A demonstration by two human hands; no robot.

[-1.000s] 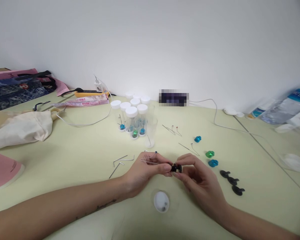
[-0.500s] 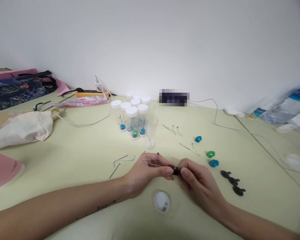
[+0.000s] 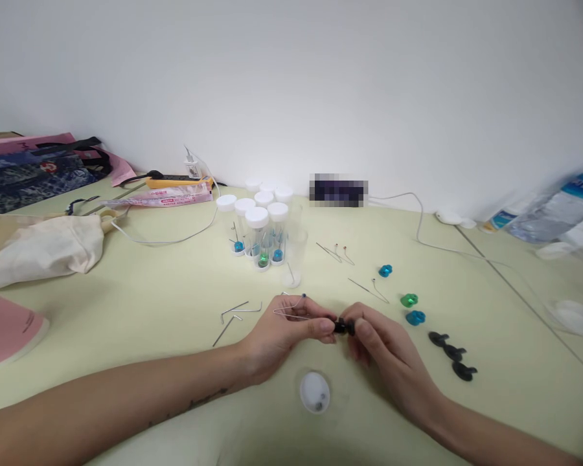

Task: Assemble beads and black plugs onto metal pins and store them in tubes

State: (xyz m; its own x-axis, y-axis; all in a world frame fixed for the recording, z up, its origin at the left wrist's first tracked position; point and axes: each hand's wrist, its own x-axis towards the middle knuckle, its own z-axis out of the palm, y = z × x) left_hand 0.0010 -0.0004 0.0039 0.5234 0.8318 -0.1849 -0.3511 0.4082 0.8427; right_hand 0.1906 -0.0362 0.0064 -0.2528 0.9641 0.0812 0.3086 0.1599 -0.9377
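Observation:
My left hand (image 3: 294,330) pinches a small black part (image 3: 341,326) between thumb and fingers. A thin bent wire (image 3: 289,315) with a small dark blue tip runs along the same hand, seemingly held there too. From the other side, my right hand (image 3: 381,340) grips the right end of the black part, its fingers closed. Below the hands lies a white cap (image 3: 311,388) with small metal bits in it. Several L-shaped hex keys (image 3: 234,308) lie left of my left hand. Right of my right hand are shiny blue (image 3: 415,318) and green (image 3: 409,299) pieces and black disc-shaped parts with stubs (image 3: 453,352).
White-capped clear tubes (image 3: 257,233) stand grouped behind my left hand, beside an uncapped one (image 3: 297,249). More bent wires (image 3: 369,290) lie behind my right hand. A pink object (image 3: 10,333) and a cloth pouch (image 3: 48,252) sit left; a water bottle (image 3: 558,210) lies right.
My right hand has shifted slightly right and turned, so more of the black part shows between the hands. The wire's tip has moved slightly left and up.

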